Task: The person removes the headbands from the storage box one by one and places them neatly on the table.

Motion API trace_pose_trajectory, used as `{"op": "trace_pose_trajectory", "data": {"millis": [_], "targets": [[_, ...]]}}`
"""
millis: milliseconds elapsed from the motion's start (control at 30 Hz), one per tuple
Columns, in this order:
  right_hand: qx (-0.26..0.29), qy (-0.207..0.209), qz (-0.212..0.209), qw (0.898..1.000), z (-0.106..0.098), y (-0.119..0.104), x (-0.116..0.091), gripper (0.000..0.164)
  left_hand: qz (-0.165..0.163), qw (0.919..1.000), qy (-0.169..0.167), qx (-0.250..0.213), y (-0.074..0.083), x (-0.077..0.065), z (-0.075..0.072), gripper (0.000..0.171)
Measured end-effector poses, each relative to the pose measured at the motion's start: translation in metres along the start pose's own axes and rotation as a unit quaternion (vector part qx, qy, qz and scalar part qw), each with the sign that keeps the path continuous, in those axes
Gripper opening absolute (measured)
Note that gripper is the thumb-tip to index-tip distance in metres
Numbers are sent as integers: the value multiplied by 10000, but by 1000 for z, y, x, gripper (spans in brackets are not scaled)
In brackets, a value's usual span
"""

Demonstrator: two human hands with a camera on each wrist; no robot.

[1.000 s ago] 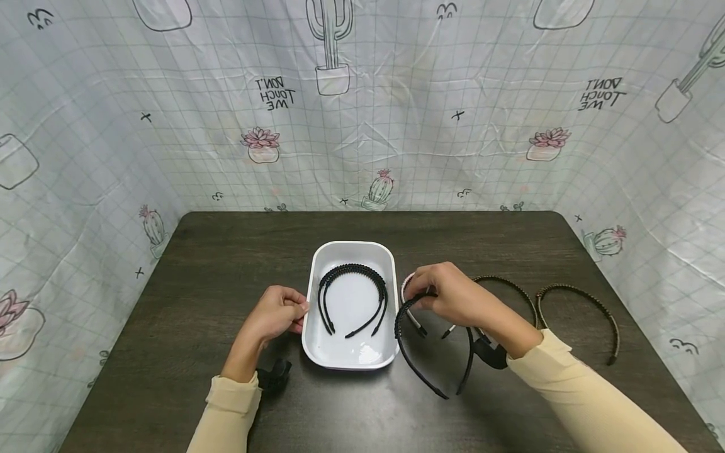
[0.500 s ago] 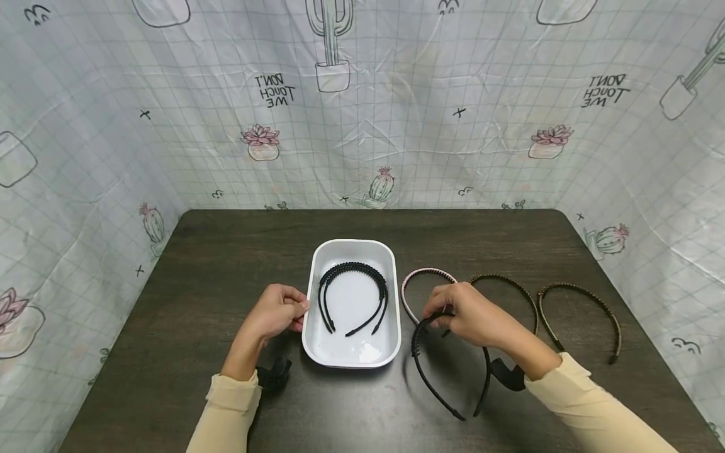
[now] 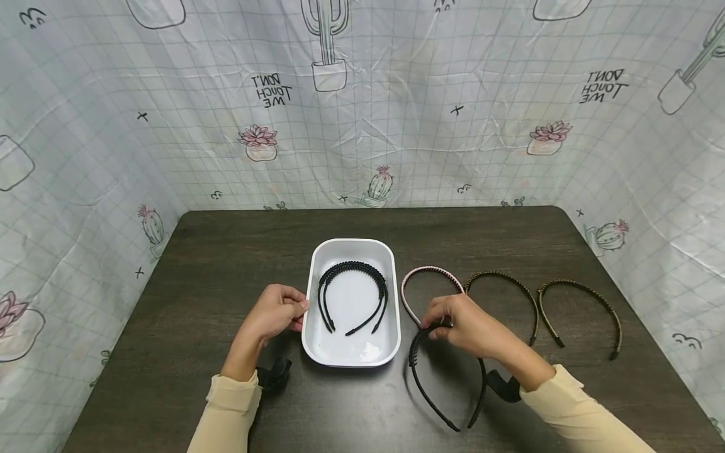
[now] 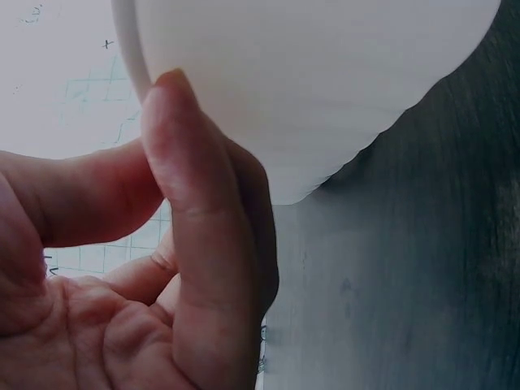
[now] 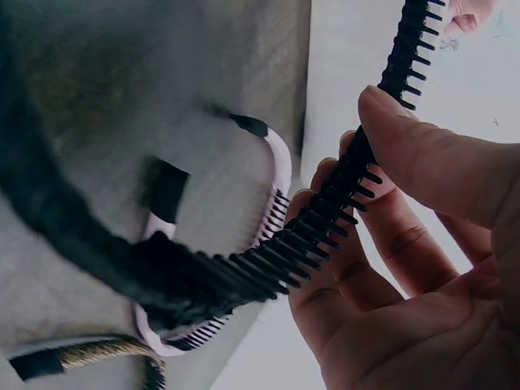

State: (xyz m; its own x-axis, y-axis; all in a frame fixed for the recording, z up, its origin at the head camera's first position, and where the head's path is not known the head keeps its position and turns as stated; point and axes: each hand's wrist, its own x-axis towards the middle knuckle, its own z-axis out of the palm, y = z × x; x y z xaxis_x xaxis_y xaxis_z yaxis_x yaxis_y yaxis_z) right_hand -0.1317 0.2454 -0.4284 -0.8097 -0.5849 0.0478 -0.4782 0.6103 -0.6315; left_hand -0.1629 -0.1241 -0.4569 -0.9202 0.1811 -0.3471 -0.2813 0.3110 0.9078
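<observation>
My left hand (image 3: 277, 308) pinches the left rim of a white rectangular tray (image 3: 351, 363); in the left wrist view, the thumb and fingers meet at the tray's edge (image 4: 134, 49). Black toothed headbands (image 3: 352, 267) lie nested inside the tray, arches toward the back. To the right of the tray, my right hand (image 3: 461, 322) holds another black headband (image 3: 413, 353) by its arch, tips pointing toward the front. The right wrist view shows the thumb and fingers on either side of this headband's comb-toothed band (image 5: 345, 179). Behind it lies a pale pink headband (image 3: 404, 289), partly covered by my hand.
Two brownish-gold headbands, one nearer (image 3: 506, 277) and one farther right (image 3: 586, 287), lie on the dark wooden table (image 3: 238, 245). A patterned curtain (image 3: 396, 113) hangs behind the table and along both sides.
My right hand has moved right and toward the front with the black headband, away from the tray. The pink headband's arch is now uncovered. My left hand has stayed at the tray.
</observation>
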Motion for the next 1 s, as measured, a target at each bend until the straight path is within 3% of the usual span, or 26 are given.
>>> {"op": "trace_pose_trajectory", "data": {"millis": [300,1000], "targets": [[43,-40,259,9996,11,4,-8,21,-1,10000,-4,31,1,-1,0,21],[-153,-15,353,9993,24,15,-20,24,-11,10000,8,93,1,-2,0,21]]}}
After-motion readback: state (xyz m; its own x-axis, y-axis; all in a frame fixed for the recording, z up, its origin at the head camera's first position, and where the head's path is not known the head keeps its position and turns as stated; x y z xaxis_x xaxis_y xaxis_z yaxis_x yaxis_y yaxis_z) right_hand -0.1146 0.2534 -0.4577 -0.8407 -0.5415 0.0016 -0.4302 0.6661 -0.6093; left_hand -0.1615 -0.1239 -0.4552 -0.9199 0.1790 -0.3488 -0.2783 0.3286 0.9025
